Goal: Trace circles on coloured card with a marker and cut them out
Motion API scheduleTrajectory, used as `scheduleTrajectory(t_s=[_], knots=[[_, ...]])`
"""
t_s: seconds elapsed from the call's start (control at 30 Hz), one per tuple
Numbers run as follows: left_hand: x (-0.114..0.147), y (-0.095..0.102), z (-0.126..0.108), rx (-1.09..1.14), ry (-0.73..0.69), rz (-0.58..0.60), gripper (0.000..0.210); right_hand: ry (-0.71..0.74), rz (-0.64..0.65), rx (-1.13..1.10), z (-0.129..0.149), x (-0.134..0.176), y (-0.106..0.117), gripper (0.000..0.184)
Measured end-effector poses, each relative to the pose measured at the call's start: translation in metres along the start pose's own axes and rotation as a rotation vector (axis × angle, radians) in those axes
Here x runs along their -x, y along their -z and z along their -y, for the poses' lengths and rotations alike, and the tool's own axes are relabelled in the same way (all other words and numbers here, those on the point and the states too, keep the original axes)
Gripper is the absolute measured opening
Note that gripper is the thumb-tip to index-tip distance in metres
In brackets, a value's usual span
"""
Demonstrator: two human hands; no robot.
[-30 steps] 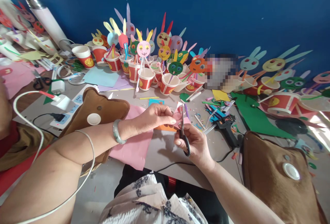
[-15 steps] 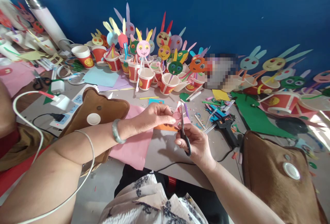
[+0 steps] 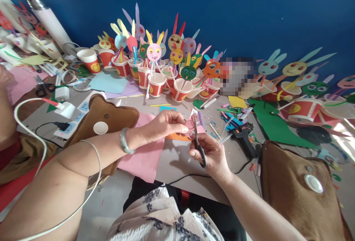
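Between thumb and fingers, my left hand (image 3: 169,125) pinches a small piece of pink paper (image 3: 190,124) with a round outline on it. My right hand (image 3: 212,154) grips dark-handled scissors (image 3: 197,137), blades pointing up and away from me. The blades stand at the right edge of the pink piece; whether they are parted is hard to make out. Under the hands lie an orange paper (image 3: 177,136) and, nearer me to the left, a larger pink sheet (image 3: 146,152).
Paper cups (image 3: 157,85) with rabbit-faced paper figures line the blue wall. A black glue gun (image 3: 244,143) lies to the right among scraps, beside a green sheet (image 3: 277,124). Brown cushion-like bags (image 3: 291,174) flank me. A power strip (image 3: 74,120) is at left, where another person's arm shows.
My hands, the pink piece and the scissors stay almost in place, with only a slight shift of the scissors. At far left, the other person's hand has come into view over pink paper.
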State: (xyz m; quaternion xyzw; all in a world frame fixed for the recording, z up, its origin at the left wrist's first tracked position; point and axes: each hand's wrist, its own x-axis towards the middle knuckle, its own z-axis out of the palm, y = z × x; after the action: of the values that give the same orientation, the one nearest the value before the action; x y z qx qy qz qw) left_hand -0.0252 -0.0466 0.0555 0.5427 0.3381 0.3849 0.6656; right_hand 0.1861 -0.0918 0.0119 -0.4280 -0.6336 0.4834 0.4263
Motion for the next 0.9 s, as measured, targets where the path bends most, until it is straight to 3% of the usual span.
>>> scheduleTrajectory(t_s=[0.9], knots=[[-0.0001, -0.0001, -0.0013, -0.030, 0.026, 0.016, 0.019, 0.013, 0.048, -0.008, -0.0006, 0.0001, 0.0013, 0.048]])
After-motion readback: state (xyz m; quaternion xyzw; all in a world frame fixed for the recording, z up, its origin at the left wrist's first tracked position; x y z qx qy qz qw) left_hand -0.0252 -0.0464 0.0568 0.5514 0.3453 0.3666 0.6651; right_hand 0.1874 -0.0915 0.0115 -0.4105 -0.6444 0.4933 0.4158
